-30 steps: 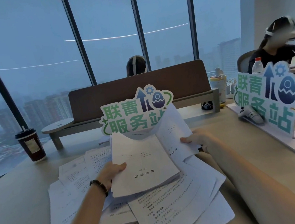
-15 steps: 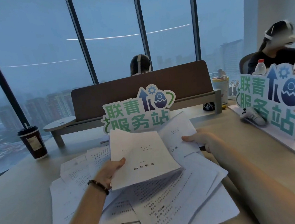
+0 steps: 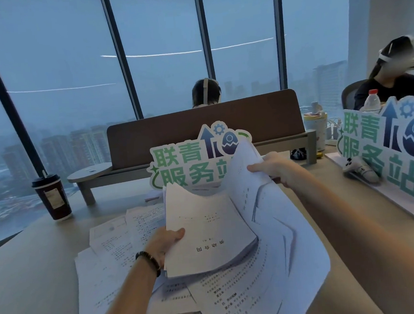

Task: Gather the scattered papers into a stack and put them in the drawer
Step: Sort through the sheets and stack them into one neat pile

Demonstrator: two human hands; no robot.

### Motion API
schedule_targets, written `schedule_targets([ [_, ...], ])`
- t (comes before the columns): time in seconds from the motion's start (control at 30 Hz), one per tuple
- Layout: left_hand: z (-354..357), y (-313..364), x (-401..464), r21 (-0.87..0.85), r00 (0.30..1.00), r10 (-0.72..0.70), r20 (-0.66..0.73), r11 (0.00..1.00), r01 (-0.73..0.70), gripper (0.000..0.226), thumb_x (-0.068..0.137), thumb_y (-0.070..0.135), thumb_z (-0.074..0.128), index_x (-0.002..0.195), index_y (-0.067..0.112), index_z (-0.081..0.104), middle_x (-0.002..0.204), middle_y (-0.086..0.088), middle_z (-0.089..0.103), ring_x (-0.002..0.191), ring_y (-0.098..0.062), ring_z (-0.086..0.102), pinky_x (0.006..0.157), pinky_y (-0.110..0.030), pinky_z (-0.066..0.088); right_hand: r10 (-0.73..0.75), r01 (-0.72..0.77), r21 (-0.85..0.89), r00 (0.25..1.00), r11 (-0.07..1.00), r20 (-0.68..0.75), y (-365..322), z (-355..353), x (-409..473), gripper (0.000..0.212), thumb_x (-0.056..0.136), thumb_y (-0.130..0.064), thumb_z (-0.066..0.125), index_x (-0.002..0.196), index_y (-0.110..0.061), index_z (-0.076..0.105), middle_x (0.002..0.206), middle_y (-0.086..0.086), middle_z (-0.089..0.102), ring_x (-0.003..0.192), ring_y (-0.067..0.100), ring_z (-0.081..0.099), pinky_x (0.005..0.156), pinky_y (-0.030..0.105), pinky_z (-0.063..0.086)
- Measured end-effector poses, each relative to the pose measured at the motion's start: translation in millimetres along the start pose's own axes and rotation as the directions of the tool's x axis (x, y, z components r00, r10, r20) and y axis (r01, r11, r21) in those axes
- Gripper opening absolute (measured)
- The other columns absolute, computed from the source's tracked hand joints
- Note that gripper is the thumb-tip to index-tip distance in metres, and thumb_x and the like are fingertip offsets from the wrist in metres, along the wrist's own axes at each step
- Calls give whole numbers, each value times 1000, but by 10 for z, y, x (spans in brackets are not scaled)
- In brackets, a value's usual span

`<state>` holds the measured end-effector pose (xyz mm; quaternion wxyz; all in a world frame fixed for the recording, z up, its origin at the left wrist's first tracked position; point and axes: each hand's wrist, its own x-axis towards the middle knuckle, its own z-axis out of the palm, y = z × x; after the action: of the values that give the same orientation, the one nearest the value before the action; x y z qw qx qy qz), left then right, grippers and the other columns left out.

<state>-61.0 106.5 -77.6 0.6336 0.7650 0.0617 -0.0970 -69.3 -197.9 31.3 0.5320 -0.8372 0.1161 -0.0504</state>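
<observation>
My left hand [image 3: 163,243] grips a thick stack of white papers [image 3: 207,233] by its left edge, thumb on top, and holds it above the desk. My right hand [image 3: 274,170] pinches the far edge of several loose sheets [image 3: 249,178] and has them lifted and tilted beside the stack. More printed papers [image 3: 236,295] lie scattered and overlapping on the beige desk [image 3: 32,282] under both hands. No drawer is in view.
A green and white cutout sign [image 3: 191,163] stands just behind the papers. A dark paper cup [image 3: 52,197] stands at the left. A brown desk divider [image 3: 203,125] runs across the back. A second sign [image 3: 386,150] and a person sit at the right.
My right hand has lifted its sheets higher, raising them in front of the sign. My left hand keeps its hold on the stack, which sits about where it was.
</observation>
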Motion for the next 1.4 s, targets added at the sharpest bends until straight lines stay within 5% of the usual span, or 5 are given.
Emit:
schedule_targets([
  [0.37,15,10,-52,58,994,110,13,992,-110,22,95,5,58,116,3,61,104,-18,69,95,-36,66,86,-48,54,-254,251,40,963,967,87,-1013,-217,-310,32,84,-35,76,99,-9,67,93,6,71,73,20,69,58,30,55],
  [0.53,2,21,-70,-37,991,135,23,990,-134,21,95,6,58,116,4,62,92,-9,71,80,-25,68,60,-30,55,-323,264,341,937,902,130,-1161,-336,-426,45,86,-32,74,121,-6,62,94,8,72,66,16,72,58,27,58],
  [0.93,22,135,-74,-79,969,219,115,974,-211,19,100,30,47,107,18,59,102,0,65,65,3,64,50,-5,45,-26,39,268,998,963,-53,-71,29,-77,20,97,-2,58,114,8,56,75,7,64,44,11,60,32,11,38],
  [1.13,11,63,-11,-178,953,236,188,963,-204,39,90,32,59,122,11,62,108,-11,73,90,-27,72,69,-31,59,176,-156,371,984,915,-20,428,208,168,69,90,-8,70,149,-8,34,129,18,57,102,31,66,83,42,58],
  [1.4,47,-8,4,-141,923,202,328,976,-164,45,75,12,74,118,5,63,118,-22,69,100,-37,69,79,-43,60,174,-147,301,983,942,-65,636,349,198,21,94,-8,63,113,-10,55,109,7,60,99,26,59,82,36,51],
])
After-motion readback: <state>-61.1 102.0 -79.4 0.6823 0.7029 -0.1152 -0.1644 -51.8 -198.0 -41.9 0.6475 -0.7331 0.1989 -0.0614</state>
